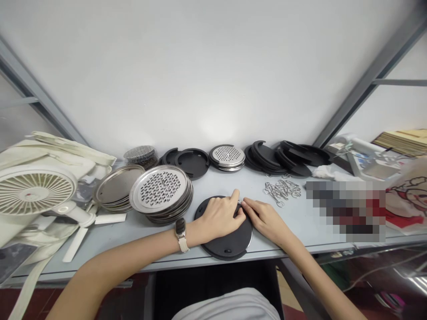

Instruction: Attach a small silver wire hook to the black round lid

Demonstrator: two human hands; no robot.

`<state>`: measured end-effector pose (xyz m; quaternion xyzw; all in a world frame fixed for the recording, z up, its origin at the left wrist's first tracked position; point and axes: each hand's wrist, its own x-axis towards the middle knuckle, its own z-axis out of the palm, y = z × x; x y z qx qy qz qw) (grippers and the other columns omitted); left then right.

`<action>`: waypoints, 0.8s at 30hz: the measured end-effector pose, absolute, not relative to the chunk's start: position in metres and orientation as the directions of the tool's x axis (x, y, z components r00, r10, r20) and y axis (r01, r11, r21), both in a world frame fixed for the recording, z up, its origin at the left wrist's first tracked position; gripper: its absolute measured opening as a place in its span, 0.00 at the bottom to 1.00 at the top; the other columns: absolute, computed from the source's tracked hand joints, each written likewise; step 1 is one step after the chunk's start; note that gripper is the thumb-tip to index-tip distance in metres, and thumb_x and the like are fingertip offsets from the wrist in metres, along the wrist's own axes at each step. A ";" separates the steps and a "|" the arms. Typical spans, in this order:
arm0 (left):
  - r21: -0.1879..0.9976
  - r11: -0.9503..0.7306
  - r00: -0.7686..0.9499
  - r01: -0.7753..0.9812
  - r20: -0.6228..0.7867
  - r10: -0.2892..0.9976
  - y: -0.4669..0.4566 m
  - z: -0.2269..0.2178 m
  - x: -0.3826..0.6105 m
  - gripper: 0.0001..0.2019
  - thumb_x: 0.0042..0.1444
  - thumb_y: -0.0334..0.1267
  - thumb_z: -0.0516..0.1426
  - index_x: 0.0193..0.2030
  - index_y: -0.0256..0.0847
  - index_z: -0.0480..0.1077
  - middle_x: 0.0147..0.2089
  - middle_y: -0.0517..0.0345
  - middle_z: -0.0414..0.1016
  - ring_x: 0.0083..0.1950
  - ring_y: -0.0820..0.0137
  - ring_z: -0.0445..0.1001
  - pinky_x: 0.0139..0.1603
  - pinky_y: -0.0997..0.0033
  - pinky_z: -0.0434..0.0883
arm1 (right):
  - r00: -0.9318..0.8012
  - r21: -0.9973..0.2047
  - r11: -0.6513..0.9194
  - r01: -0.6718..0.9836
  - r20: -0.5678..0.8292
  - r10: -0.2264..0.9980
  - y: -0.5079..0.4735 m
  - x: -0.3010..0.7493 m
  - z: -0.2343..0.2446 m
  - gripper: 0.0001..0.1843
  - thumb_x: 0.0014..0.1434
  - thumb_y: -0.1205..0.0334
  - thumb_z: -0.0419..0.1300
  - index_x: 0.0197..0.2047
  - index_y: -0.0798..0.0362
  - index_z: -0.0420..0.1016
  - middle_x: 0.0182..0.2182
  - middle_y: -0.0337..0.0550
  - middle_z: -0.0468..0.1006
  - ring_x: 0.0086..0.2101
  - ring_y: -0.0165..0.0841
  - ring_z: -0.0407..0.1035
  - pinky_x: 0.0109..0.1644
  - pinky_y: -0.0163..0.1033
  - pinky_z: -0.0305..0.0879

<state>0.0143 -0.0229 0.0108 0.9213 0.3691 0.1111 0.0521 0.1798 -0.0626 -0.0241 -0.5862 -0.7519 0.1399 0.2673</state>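
Observation:
A black round disc (230, 242) lies flat on the grey table (133, 231) just in front of me. My left hand (222, 215) rests on the disc with fingers curled, thumb up, pinching a small metal piece at the disc's far edge. My right hand (265, 218) meets it from the right, fingertips pinched on the same small piece. What the piece is stays too small to tell. A watch with a pale strap (181, 234) is on my left wrist.
A stack of perforated metal discs (162, 191) and a stack of plain metal plates (116, 189) sit left. Black rings (187, 161), another perforated stack (227, 156) and more black parts (283, 158) line the wall. Loose metal clips (282, 190) lie right. A white fan (33, 191) stands far left.

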 end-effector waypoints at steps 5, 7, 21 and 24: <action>0.169 -0.749 0.727 0.641 0.180 0.663 -0.023 0.011 0.014 0.08 0.61 0.40 0.47 0.45 0.41 0.58 0.31 0.56 0.75 0.31 0.62 0.76 0.30 0.68 0.68 | -0.165 -0.545 0.255 0.799 0.209 0.964 -0.061 0.181 -0.024 0.18 0.68 0.57 0.42 0.32 0.50 0.68 0.27 0.41 0.76 0.29 0.35 0.71 0.35 0.36 0.60; 0.168 -0.747 0.726 0.643 0.178 0.664 -0.022 0.010 0.014 0.08 0.60 0.39 0.47 0.44 0.41 0.58 0.31 0.57 0.75 0.32 0.63 0.76 0.30 0.68 0.68 | -0.168 -0.552 0.254 0.794 0.202 0.965 -0.059 0.182 -0.024 0.19 0.68 0.57 0.42 0.34 0.50 0.70 0.30 0.42 0.78 0.31 0.35 0.72 0.36 0.36 0.61; 0.146 -0.758 0.732 0.636 0.196 0.652 -0.022 0.008 0.014 0.06 0.62 0.39 0.46 0.42 0.41 0.58 0.30 0.57 0.74 0.30 0.62 0.76 0.28 0.67 0.68 | -0.152 -0.476 0.219 0.851 0.175 0.973 -0.055 0.179 -0.022 0.19 0.67 0.58 0.43 0.30 0.51 0.69 0.26 0.43 0.78 0.28 0.35 0.72 0.33 0.35 0.57; 0.150 -0.755 0.731 0.639 0.186 0.656 -0.022 0.008 0.014 0.06 0.62 0.39 0.46 0.41 0.40 0.58 0.30 0.57 0.74 0.30 0.62 0.76 0.29 0.67 0.68 | -0.147 -0.478 0.224 0.849 0.193 0.970 -0.058 0.179 -0.024 0.20 0.67 0.57 0.42 0.28 0.51 0.67 0.24 0.42 0.76 0.27 0.35 0.71 0.32 0.35 0.56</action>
